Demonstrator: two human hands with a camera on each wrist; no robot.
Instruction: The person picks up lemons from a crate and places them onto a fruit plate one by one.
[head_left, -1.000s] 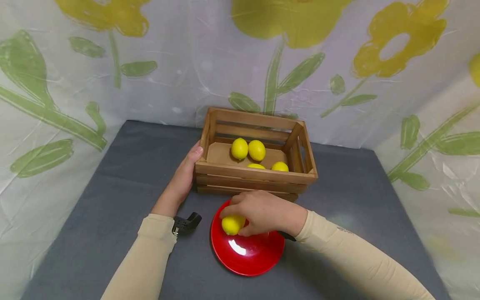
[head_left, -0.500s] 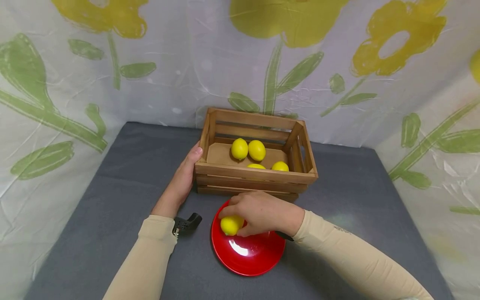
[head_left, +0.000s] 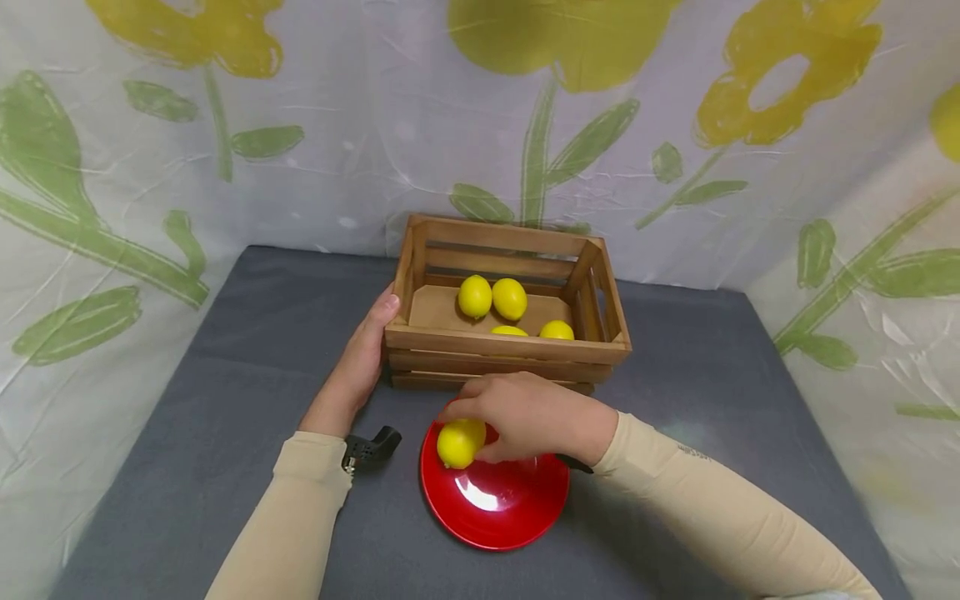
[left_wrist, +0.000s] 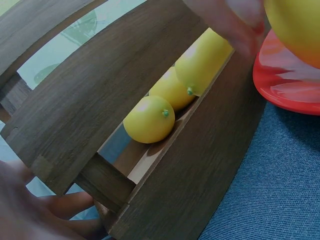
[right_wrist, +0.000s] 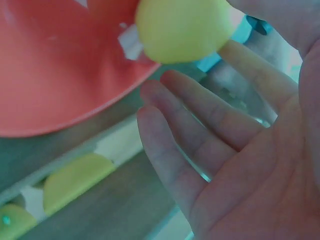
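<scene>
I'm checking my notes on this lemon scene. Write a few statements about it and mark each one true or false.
1. The right hand holds a lemon over the red plate. True.
2. The wooden crate has no fruit in it. False: four lemons lie inside.
3. The left hand rests against the crate's left end. True.
4. The plate sits behind the crate, by the curtain. False: it sits in front of the crate, nearer the person.
5. The table is covered in grey cloth. True.
</scene>
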